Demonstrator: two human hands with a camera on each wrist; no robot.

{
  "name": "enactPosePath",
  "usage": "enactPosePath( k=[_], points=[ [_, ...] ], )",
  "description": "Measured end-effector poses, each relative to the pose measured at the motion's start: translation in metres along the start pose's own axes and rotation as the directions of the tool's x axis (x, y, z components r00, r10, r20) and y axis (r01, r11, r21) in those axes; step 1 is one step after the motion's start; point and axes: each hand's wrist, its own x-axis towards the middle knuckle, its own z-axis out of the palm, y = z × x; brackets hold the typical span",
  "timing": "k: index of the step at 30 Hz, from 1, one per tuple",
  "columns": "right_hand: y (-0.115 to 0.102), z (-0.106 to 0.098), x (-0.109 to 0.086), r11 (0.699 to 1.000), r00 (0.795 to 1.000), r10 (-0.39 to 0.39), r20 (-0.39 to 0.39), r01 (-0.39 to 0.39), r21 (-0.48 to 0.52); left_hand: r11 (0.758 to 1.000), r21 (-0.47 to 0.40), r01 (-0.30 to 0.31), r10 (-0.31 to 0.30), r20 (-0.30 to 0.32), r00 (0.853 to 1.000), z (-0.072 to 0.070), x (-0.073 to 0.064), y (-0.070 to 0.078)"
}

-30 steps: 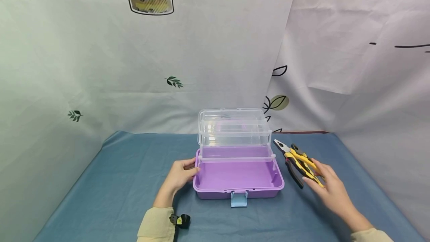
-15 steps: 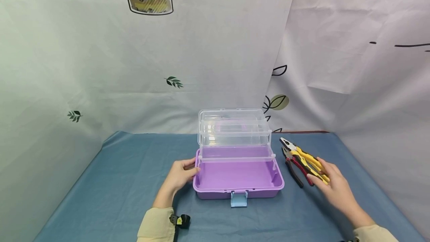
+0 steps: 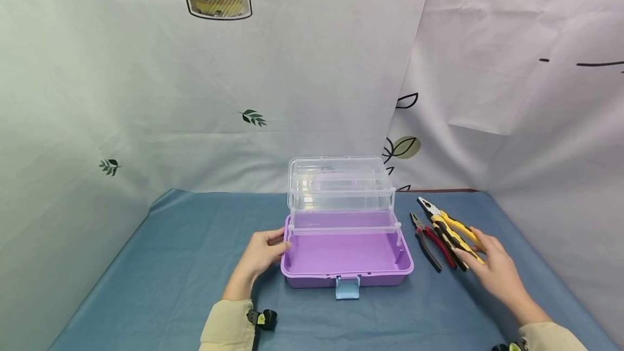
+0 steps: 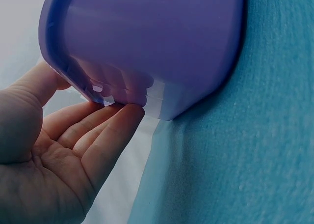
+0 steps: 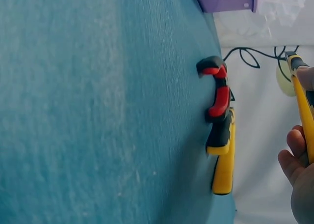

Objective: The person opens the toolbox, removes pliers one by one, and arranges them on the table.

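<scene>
My left hand [image 3: 260,254] pinches the left rim of a purple toolbox [image 3: 312,281], whose clear lid [image 3: 341,177] is raised. In the left wrist view, the thumb goes over the rim and the fingers press the outer wall [image 4: 152,32]. My right hand [image 3: 496,268] holds yellow-and-black pliers [image 3: 450,236] by the handles above the table, their metal tip pointing away to the left. Red-and-black pliers [image 3: 444,249] lie right of the toolbox. Beside them in the right wrist view lies another yellow-and-black tool [image 5: 224,175], mostly hidden in the head view by the held pliers.
A blue cloth [image 3: 209,221] covers the table. Pale printed fabric [image 3: 331,69] hangs behind and at both sides. On the toolbox front, a light-blue latch [image 3: 348,288] hangs down. Clear trays [image 3: 343,221] are raised over the back of the box.
My right hand has moved to the right with the yellow-and-black pliers, uncovering the red-and-black pliers on the cloth. My left hand and the toolbox stay in place.
</scene>
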Motion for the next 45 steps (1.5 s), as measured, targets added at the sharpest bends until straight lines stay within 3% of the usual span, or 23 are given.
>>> enactPosePath(
  k=[25, 45],
  points=[
    [0.027, -0.008, 0.012, 0.992, 0.988, 0.127, 0.082, -0.126, -0.023, 1.0, 0.004, -0.006, 0.006, 0.015, 1.0, 0.0, 0.001, 0.0],
    [0.051, -0.016, 0.028, 0.977, 0.963, 0.207, 0.174, -0.194, -0.087, 1.0, 0.002, 0.004, -0.004, 0.027, 1.0, -0.002, -0.002, 0.002]
  ],
)
